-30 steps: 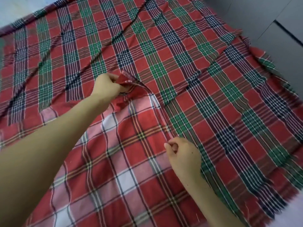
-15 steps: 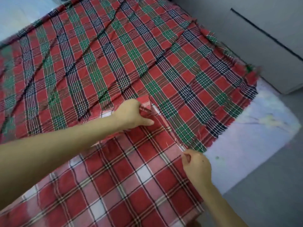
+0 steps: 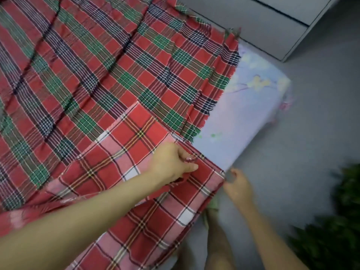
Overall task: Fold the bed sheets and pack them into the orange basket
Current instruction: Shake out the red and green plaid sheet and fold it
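Two plaid sheets lie on the bed. A red, green and navy sheet (image 3: 109,71) covers the far and left part. A lighter red and white plaid sheet (image 3: 136,191) lies over it at the near side. My left hand (image 3: 173,162) pinches a folded edge of the red and white sheet near the bed's right side. My right hand (image 3: 236,186) grips that sheet's corner at the mattress edge; it is blurred. No orange basket is in view.
The pale floral mattress cover (image 3: 251,106) shows bare at the right corner of the bed. Grey floor (image 3: 311,133) lies to the right, with grey furniture (image 3: 272,24) at the top and a blurred dark green plant (image 3: 341,230) at the lower right.
Both hands have drawn the red and white sheet's edge rightward to the mattress edge. My view has swung right, showing more floor and the plant.
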### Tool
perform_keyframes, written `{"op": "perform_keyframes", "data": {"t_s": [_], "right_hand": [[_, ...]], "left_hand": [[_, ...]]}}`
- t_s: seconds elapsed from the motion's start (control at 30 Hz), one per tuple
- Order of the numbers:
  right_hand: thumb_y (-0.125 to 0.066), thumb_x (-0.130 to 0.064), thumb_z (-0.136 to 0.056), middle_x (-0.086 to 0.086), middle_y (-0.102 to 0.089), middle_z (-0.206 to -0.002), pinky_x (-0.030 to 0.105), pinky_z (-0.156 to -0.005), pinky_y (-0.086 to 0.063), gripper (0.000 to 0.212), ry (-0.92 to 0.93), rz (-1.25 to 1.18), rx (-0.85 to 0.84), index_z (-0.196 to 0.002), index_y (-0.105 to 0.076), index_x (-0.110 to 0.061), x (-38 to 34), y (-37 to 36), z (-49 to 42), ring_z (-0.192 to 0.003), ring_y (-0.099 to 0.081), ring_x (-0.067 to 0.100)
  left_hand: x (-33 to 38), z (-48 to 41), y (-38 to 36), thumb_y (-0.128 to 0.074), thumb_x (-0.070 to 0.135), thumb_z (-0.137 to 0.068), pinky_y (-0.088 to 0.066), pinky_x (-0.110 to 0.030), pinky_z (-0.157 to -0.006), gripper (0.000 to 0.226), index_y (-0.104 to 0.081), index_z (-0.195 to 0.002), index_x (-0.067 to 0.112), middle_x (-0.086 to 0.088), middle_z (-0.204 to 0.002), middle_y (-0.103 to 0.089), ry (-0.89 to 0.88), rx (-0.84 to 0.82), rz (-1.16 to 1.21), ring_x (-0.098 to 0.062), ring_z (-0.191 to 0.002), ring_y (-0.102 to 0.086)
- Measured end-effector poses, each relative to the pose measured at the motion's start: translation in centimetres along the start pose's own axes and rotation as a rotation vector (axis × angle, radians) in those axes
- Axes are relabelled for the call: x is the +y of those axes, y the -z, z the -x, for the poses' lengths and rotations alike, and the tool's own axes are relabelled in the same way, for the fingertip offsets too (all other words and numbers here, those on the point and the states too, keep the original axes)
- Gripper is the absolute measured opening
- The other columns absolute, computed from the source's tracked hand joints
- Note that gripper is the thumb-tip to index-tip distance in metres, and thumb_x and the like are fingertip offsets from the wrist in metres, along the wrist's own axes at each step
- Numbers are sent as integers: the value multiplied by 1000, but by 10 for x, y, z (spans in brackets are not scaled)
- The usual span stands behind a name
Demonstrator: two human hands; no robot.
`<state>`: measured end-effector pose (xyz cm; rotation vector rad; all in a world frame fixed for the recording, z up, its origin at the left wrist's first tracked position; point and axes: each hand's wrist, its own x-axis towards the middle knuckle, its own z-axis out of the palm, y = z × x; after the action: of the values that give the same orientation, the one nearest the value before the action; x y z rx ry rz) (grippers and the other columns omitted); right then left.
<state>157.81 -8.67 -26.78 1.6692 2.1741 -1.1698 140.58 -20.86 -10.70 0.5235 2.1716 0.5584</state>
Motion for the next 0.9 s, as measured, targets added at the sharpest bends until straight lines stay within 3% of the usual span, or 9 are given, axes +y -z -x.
{"op": "perform_keyframes", "data": {"t_s": [0.1, 0.2, 0.3, 0.43, 0.57, 0.63, 0.73, 0.83, 0.9], "right_hand": [[-67, 8, -75, 6, -51, -125, 24, -85, -35, 57, -117, -357, -188, -126, -48, -7, 12, -11, -20, -111, -49, 17], [-62, 21, -69, 4, -49, -113, 25, -80, -39, 52, -176, -560, -239, -107, -43, -9, 19, -19, -37, -104, -47, 16], [-58, 22, -70, 4, -56, -95, 21, -64, -41, 46, -190, -554, -367, -102, -47, -8, 32, -24, -43, -79, -52, 11], [-62, 16, -70, 6, -61, -81, 24, -63, -42, 30, -192, -382, -550, -85, -62, -10, 54, -30, -37, -77, -54, 19], [-75, 1, -71, -7, -66, -63, 27, -75, -48, 21, -234, -325, -469, -77, -68, -17, 75, -19, -28, -69, -60, 17], [-77, 0, -69, -5, -68, -65, 31, -80, -49, 19, -221, -390, -417, -78, -69, -14, 80, -7, -19, -71, -61, 19], [-72, 6, -74, 8, -65, -74, 27, -68, -49, 14, -226, -592, -271, -85, -68, -1, 73, 15, 10, -67, -58, 19], [-70, 0, -80, 12, -64, -69, 31, -61, -49, 8, -109, -627, -109, -77, -64, -6, 48, 31, 51, -60, -56, 17], [-71, -7, -80, 16, -60, -65, 32, -55, -46, 12, 58, -543, -55, -75, -62, 0, 25, 32, 76, -56, -51, 14]], "left_hand": [[-9, -9, -26, -80, 22, -74, -49, -17, -49, 26, -56, -65, 21, 5, -51, -62, 75, -8, 121, 0, -37, -54], [-22, -19, -42, -80, 17, -74, -55, -24, -53, 19, -63, -74, 8, 9, -41, -57, 173, 22, 296, -5, -39, -58], [-31, -27, -54, -78, 13, -75, -58, -34, -64, 16, -64, -73, 5, 9, -40, -56, 220, 7, 401, -4, -41, -57], [-39, -30, -64, -77, 10, -75, -58, -25, -55, 13, -64, -70, 10, 11, -43, -57, 232, 2, 454, -3, -44, -59], [-38, -24, -65, -75, 6, -76, -57, -23, -54, 14, -64, -70, 11, 11, -44, -57, 190, -1, 458, -2, -46, -59], [-40, -19, -66, -77, 9, -74, -57, -28, -57, 13, -65, -73, 11, 9, -48, -57, 177, 21, 430, -5, -47, -59], [-42, -4, -71, -79, 13, -73, -57, -30, -59, 14, -67, -80, 10, 9, -49, -56, 146, 52, 363, -4, -45, -58], [-40, 16, -79, -78, 17, -75, -52, -17, -51, 14, -65, -80, 15, 7, -56, -55, 80, 108, 258, 0, -41, -56], [-41, 27, -84, -78, 18, -76, -57, -29, -62, 13, -65, -81, 17, 2, -61, -58, 73, 143, 276, -9, -50, -61]]}}
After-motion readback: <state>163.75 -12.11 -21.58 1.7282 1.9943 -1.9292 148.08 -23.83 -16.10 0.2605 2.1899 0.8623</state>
